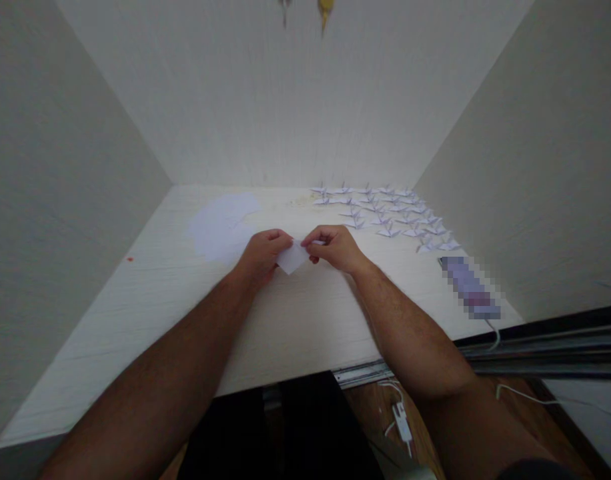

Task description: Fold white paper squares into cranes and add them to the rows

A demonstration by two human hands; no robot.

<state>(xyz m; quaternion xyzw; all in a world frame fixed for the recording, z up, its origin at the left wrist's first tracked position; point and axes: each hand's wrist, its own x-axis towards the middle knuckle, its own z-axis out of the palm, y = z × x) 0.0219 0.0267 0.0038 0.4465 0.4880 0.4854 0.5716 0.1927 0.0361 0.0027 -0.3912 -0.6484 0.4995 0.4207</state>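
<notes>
Between my two hands is a small piece of white paper (291,259), held above the tabletop with one corner pointing down toward me. My left hand (265,252) pinches its left side between thumb and fingers. On the other side, my right hand (333,247) grips the upper right edge with thumb and forefinger, the other fingers curled. How the paper is folded is too small to make out. Several folded white paper cranes (380,219) stand in rows at the back right. A spread pile of white paper sheets (220,227) lies behind my left hand.
A blurred-out phone-like device (469,288) with a white cable (494,337) lies at the right of the white table (295,333). Walls enclose the table at the back and both sides. A white power strip (401,421) is on the floor below.
</notes>
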